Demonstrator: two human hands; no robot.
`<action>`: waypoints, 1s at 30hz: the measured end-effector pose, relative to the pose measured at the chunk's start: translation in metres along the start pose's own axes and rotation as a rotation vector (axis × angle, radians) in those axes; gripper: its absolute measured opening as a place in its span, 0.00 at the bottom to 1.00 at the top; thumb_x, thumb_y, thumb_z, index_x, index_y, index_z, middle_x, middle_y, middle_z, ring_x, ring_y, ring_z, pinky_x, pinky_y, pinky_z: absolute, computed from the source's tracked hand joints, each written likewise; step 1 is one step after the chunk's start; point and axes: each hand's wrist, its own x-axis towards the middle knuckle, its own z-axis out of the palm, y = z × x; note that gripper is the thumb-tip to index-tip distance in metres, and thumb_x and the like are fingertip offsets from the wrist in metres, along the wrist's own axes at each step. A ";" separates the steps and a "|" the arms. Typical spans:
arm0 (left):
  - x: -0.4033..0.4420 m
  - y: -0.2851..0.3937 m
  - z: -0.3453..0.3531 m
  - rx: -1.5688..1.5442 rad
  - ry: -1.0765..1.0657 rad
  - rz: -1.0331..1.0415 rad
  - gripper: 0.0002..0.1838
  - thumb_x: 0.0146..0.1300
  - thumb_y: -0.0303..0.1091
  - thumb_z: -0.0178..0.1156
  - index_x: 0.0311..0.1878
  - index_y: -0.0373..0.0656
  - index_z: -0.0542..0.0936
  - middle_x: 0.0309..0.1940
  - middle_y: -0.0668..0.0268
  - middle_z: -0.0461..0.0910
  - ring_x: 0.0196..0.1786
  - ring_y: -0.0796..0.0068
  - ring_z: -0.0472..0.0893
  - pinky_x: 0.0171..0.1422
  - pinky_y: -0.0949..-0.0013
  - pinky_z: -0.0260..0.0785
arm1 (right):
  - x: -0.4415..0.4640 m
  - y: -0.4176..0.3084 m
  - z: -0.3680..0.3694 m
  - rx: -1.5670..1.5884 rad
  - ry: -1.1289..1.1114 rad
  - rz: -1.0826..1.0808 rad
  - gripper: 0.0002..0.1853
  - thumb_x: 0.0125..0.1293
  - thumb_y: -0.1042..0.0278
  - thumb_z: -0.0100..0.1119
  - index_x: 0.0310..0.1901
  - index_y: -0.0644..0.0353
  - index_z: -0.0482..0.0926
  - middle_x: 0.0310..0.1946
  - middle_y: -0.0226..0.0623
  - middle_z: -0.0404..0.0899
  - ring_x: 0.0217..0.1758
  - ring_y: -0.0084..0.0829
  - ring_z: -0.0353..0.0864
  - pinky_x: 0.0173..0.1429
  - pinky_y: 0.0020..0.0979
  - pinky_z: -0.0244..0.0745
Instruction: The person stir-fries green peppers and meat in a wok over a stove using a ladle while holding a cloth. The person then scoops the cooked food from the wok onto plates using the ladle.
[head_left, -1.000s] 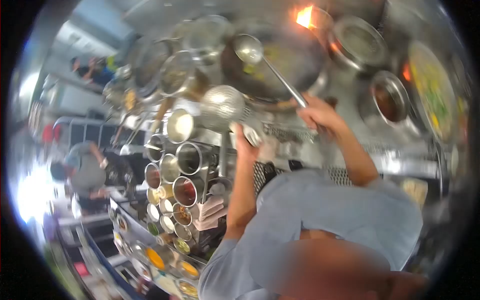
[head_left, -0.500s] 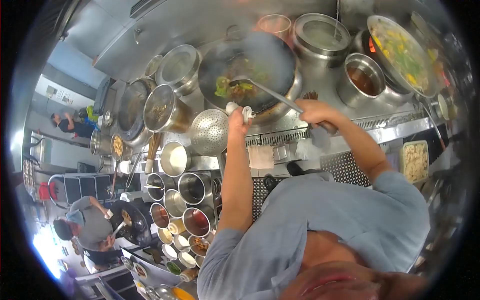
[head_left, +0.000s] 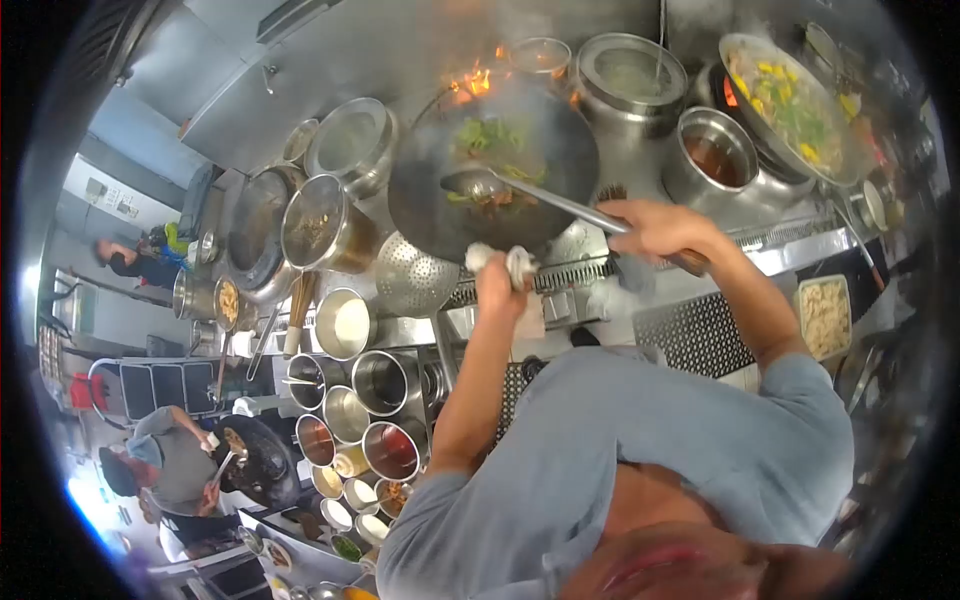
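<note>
My left hand [head_left: 500,285] is closed round a white cloth [head_left: 502,262] at the near rim of a large dark wok [head_left: 420,190]. In my right hand [head_left: 655,230] is the wooden handle end of a long metal ladle [head_left: 560,203]. The ladle's bowl rests low over the wok, beside dark food pieces. Green vegetables [head_left: 490,137] lie or fly further back in the wok, partly veiled by steam. Flames [head_left: 472,84] rise behind the wok's far rim.
A perforated strainer [head_left: 415,277] lies left of my left hand. Right of the wok are a pot of brown liquid [head_left: 718,150] and a tilted pan of vegetables [head_left: 795,110]. Metal containers [head_left: 390,450] cluster at lower left. A co-worker [head_left: 185,460] holds a wok and ladle farther left.
The wok has come down toward me with my left hand and the cloth. The greens have moved to its far side, and flames now show behind the rim.
</note>
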 end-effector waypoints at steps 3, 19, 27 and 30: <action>-0.022 0.015 0.021 -0.092 0.007 0.061 0.08 0.69 0.36 0.47 0.44 0.46 0.73 0.36 0.66 0.76 0.36 0.74 0.75 0.30 0.70 0.69 | 0.004 -0.010 -0.005 -0.054 -0.059 0.036 0.29 0.60 0.67 0.52 0.66 0.57 0.65 0.23 0.34 0.75 0.15 0.22 0.71 0.21 0.27 0.66; 0.037 0.009 -0.001 -0.056 -0.008 0.113 0.07 0.66 0.34 0.49 0.44 0.43 0.71 0.36 0.65 0.75 0.34 0.72 0.76 0.26 0.71 0.67 | -0.005 -0.016 0.004 -0.282 0.011 0.065 0.26 0.60 0.66 0.51 0.61 0.61 0.66 0.25 0.41 0.78 0.18 0.30 0.77 0.26 0.35 0.71; 0.073 -0.050 -0.034 0.033 -0.009 0.284 0.14 0.64 0.34 0.52 0.51 0.44 0.69 0.40 0.61 0.76 0.43 0.64 0.80 0.31 0.63 0.73 | 0.057 0.010 0.020 -0.486 0.191 0.086 0.26 0.61 0.66 0.51 0.61 0.63 0.65 0.32 0.51 0.80 0.29 0.45 0.81 0.37 0.44 0.75; 0.023 -0.075 -0.054 0.129 -0.039 0.140 0.16 0.64 0.31 0.49 0.55 0.48 0.68 0.40 0.61 0.78 0.39 0.62 0.82 0.32 0.58 0.75 | 0.043 -0.002 0.020 -0.507 0.300 0.070 0.27 0.62 0.65 0.52 0.61 0.66 0.64 0.39 0.57 0.80 0.42 0.56 0.80 0.47 0.50 0.73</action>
